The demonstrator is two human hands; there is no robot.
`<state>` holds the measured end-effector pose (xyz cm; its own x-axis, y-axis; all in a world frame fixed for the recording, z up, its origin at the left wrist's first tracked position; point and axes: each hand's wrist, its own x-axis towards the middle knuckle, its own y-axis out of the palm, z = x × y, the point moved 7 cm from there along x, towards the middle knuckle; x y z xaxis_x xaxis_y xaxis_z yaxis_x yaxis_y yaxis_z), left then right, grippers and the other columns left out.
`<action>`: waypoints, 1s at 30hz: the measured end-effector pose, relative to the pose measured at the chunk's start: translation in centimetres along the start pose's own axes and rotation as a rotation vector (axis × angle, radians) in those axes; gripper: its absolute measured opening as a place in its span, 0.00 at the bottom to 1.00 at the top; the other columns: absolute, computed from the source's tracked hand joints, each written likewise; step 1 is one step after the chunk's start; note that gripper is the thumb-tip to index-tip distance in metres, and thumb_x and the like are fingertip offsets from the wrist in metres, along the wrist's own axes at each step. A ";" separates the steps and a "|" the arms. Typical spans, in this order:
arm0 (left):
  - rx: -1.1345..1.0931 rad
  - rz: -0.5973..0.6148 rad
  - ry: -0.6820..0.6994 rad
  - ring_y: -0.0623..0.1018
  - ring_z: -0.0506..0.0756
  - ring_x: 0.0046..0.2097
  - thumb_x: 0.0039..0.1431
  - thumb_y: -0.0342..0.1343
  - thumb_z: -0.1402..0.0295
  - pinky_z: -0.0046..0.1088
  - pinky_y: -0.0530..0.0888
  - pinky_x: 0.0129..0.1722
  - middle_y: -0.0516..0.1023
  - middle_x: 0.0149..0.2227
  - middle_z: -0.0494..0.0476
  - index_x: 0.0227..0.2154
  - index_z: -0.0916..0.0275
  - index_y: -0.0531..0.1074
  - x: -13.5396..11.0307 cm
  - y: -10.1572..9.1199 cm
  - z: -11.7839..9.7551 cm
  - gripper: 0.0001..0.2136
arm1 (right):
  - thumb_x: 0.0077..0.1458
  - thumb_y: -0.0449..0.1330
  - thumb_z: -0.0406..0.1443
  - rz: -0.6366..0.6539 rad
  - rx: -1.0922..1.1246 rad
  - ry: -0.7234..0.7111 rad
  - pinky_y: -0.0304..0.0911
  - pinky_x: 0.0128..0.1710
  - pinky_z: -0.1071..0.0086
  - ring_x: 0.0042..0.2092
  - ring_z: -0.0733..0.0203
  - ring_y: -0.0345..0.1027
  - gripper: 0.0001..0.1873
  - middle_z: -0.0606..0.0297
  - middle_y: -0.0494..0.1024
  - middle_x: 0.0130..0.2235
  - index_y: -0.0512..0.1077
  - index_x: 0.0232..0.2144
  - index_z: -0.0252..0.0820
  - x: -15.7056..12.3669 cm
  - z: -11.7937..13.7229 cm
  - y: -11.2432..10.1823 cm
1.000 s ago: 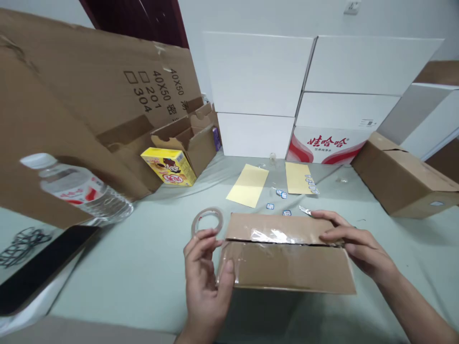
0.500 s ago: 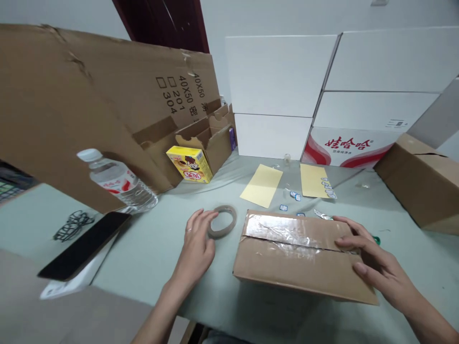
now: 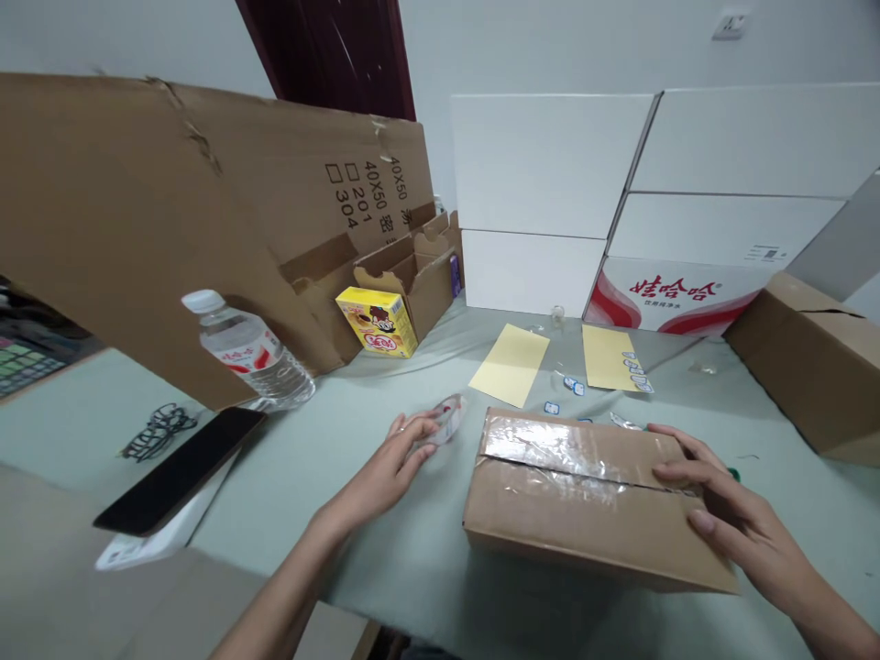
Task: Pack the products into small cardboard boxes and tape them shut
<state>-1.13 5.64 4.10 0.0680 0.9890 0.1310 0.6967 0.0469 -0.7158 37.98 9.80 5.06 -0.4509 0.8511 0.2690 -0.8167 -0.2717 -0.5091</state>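
Fingers of my left hand [image 3: 391, 466] are closed on the near left edge of a roll of clear tape [image 3: 450, 419], which is tilted up off the table. My right hand [image 3: 735, 513] grips the right end of a brown cardboard box [image 3: 591, 522], thumb and fingers on its top edge. Shiny clear tape [image 3: 550, 442] runs across the box's top along the flap seam. Behind the box lie two pale yellow cards [image 3: 512, 365] and small blue-and-white stickers [image 3: 552, 408]. A green object, partly hidden, shows beyond my right hand.
At left are a water bottle [image 3: 258, 353], a black phone [image 3: 179, 472] and a tangled black cord [image 3: 161, 431]. A yellow snack box [image 3: 378, 321] stands by open cardboard boxes [image 3: 433, 293]. White cartons [image 3: 543, 165] line the back; another brown box [image 3: 790, 353] sits right.
My left hand has taken hold of the tape roll, which lay flat before and is now tipped up. My right hand still holds the box. The view has shifted slightly.
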 end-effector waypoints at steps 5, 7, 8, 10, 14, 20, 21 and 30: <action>-0.433 -0.055 0.123 0.75 0.54 0.41 0.69 0.45 0.57 0.30 0.73 0.44 0.74 0.37 0.57 0.43 0.61 0.64 0.9 -1.0 -6.0 0.13 | 0.62 0.57 0.44 -0.014 -0.050 -0.021 0.69 0.55 0.63 0.67 0.46 0.58 0.13 0.62 0.60 0.68 0.74 0.47 0.55 -0.2 -0.4 0.0; -0.628 -0.077 0.169 0.73 0.52 0.37 0.66 0.51 0.55 0.27 0.71 0.40 0.72 0.35 0.54 0.43 0.62 0.65 1.5 -1.1 -8.1 0.14 | 0.63 0.56 0.44 -0.011 -0.075 -0.038 0.70 0.54 0.63 0.66 0.47 0.58 0.13 0.61 0.60 0.68 0.73 0.48 0.54 -0.1 -0.4 0.0; -0.676 -0.081 0.182 0.72 0.52 0.36 0.65 0.52 0.54 0.26 0.70 0.38 0.71 0.35 0.53 0.43 0.61 0.65 1.7 -1.1 -9.0 0.15 | 0.63 0.56 0.44 -0.007 -0.095 -0.045 0.70 0.53 0.63 0.66 0.47 0.59 0.13 0.61 0.60 0.68 0.73 0.48 0.54 0.0 -0.3 0.0; -0.712 -0.089 0.203 0.70 0.51 0.36 0.64 0.54 0.55 0.25 0.68 0.37 0.71 0.36 0.53 0.42 0.61 0.66 2.1 -0.8 -10.9 0.14 | 0.63 0.56 0.43 -0.003 -0.176 -0.061 0.72 0.51 0.63 0.65 0.48 0.61 0.13 0.61 0.60 0.67 0.72 0.49 0.54 0.3 0.5 -0.1; -0.655 0.006 0.242 0.68 0.51 0.35 0.65 0.51 0.61 0.25 0.65 0.36 0.69 0.35 0.51 0.41 0.60 0.66 2.1 0.3 -14.6 0.09 | 0.62 0.58 0.39 -0.162 -0.434 -0.242 0.73 0.49 0.63 0.62 0.50 0.64 0.13 0.57 0.64 0.64 0.72 0.49 0.52 0.7 5.8 -1.4; -0.319 0.101 0.275 0.69 0.54 0.35 0.64 0.48 0.63 0.30 0.66 0.36 0.71 0.34 0.54 0.40 0.61 0.66 2.0 1.8 -18.0 0.08 | 0.60 0.58 0.27 -0.226 -0.550 -0.660 0.69 0.44 0.68 0.48 0.57 0.68 0.13 0.53 0.71 0.46 0.69 0.48 0.38 1.2 16.3 1.1; -0.281 0.114 0.287 0.70 0.55 0.36 0.65 0.47 0.63 0.31 0.67 0.38 0.72 0.35 0.55 0.40 0.62 0.66 2.0 2.0 -18.3 0.08 | 0.60 0.58 0.27 -0.231 -0.553 -0.691 0.69 0.44 0.67 0.47 0.57 0.67 0.13 0.54 0.71 0.45 0.68 0.47 0.37 1.6 17.3 1.6; -0.054 0.157 0.397 0.73 0.63 0.53 0.65 0.42 0.72 0.44 0.70 0.51 0.73 0.50 0.69 0.52 0.63 0.61 1.4 3.7 -18.3 0.14 | 0.62 0.59 0.33 -0.323 -0.529 -0.624 0.68 0.36 0.67 0.39 0.58 0.69 0.03 0.58 0.72 0.38 0.66 0.37 0.40 4.0 16.9 3.4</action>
<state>14.60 4.67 14.21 0.4385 0.8524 0.2850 0.6917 -0.1176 -0.7125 27.31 4.71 18.19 -0.4678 0.4074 0.7844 -0.7341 0.3152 -0.6015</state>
